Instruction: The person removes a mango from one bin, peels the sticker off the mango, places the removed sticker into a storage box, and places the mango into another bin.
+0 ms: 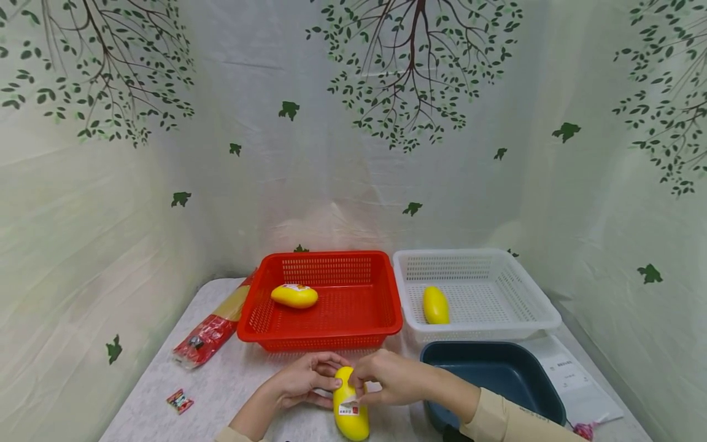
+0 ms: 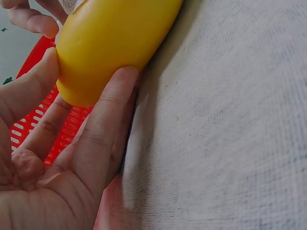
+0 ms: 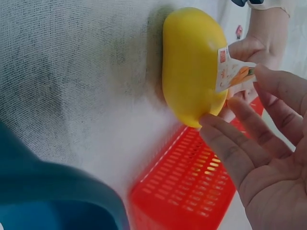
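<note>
A yellow mango (image 1: 353, 425) lies on the table in front of the red basket (image 1: 309, 337). My left hand (image 1: 302, 379) holds its far end, thumb on one side and fingers on the other, as the left wrist view also shows. A white sticker (image 3: 223, 72) with an orange fruit picture is partly lifted off the mango's skin. Between thumb and forefinger, my right hand (image 1: 394, 377) pinches the loose end of that sticker. The other fingertips of the right hand are at the mango in the right wrist view. Part of the sticker is hidden behind the fingers in the head view.
One stickered mango (image 1: 294, 297) lies in the red basket, another mango (image 1: 436, 306) in the white basket (image 1: 480, 332). A dark blue tub (image 1: 491, 368) stands under the right forearm. At left are a red-and-yellow packet (image 1: 210, 337) and a small wrapped sachet (image 1: 180, 401).
</note>
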Demonstrator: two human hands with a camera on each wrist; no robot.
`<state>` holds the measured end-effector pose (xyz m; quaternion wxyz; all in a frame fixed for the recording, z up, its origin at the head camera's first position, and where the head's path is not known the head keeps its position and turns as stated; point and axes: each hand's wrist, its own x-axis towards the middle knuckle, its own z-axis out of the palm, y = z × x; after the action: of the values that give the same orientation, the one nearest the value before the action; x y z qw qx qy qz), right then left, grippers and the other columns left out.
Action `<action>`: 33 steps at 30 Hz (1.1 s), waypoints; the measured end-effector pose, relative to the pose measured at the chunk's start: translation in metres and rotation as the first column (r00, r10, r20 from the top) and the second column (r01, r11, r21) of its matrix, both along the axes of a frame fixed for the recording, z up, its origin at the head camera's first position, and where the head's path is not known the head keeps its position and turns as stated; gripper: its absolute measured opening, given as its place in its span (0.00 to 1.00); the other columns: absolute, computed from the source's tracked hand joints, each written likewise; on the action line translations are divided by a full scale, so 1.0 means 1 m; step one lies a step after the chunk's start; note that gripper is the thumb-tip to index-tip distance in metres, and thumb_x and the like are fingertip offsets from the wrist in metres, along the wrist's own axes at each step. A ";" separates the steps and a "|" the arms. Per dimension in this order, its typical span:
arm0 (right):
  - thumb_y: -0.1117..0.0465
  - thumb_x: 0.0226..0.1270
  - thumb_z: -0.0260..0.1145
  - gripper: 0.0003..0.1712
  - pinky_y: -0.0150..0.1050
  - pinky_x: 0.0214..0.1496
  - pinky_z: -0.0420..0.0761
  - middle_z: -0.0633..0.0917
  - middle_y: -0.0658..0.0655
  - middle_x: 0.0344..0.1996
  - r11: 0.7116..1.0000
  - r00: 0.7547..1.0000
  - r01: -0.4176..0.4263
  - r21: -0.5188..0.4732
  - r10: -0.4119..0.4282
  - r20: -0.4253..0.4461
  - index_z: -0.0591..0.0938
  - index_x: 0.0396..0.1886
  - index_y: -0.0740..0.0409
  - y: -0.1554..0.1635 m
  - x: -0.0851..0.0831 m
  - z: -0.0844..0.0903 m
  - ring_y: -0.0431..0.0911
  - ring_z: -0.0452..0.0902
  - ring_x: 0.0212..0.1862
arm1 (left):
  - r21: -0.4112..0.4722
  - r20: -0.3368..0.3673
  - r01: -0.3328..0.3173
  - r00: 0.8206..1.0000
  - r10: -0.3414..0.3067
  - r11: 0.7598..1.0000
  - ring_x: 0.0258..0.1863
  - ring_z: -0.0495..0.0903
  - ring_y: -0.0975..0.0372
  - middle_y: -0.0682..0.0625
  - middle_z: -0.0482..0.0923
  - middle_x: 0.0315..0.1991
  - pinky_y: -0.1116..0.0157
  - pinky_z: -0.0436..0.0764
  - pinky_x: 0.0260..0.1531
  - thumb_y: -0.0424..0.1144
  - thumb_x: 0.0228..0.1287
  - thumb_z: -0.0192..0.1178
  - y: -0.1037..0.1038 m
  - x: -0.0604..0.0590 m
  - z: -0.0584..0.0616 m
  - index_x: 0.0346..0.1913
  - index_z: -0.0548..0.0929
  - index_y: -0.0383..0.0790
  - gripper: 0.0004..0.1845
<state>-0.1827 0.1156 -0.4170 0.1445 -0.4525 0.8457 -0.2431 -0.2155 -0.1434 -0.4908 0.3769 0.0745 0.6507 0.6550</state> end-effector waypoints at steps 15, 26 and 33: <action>0.52 0.76 0.72 0.07 0.26 0.54 0.84 0.91 0.48 0.54 0.999 0.995 -0.037 -0.032 0.040 0.089 0.87 0.38 0.48 0.008 -0.004 -0.001 0.33 0.80 0.44 | -0.005 0.009 0.006 1.000 -0.006 1.000 0.49 0.84 0.55 0.46 0.84 0.51 0.50 0.93 0.50 0.30 0.74 0.67 -0.001 0.000 -0.001 0.67 0.81 0.38 0.22; 0.52 0.76 0.71 0.08 0.28 0.60 0.83 0.88 0.50 0.64 0.998 0.988 -0.051 -0.041 0.057 0.146 0.87 0.39 0.50 0.013 -0.006 -0.003 0.31 0.81 0.56 | -0.005 0.002 0.002 1.000 -0.002 1.000 0.48 0.85 0.56 0.46 0.84 0.50 0.49 0.93 0.50 0.30 0.73 0.67 0.000 0.001 0.000 0.67 0.81 0.37 0.21; 0.51 0.75 0.71 0.09 0.30 0.64 0.82 0.86 0.50 0.67 0.998 0.963 -0.022 -0.064 0.038 0.266 0.87 0.38 0.51 0.019 -0.005 -0.005 0.36 0.80 0.66 | -0.005 0.000 0.009 1.000 -0.009 1.000 0.48 0.86 0.56 0.47 0.85 0.51 0.50 0.93 0.49 0.30 0.73 0.67 -0.001 -0.001 -0.002 0.67 0.81 0.38 0.22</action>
<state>-0.1877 0.1342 -0.4216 0.2471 -0.4325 0.8038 -0.3252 -0.2163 -0.1449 -0.4930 0.3801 0.0763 0.6520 0.6516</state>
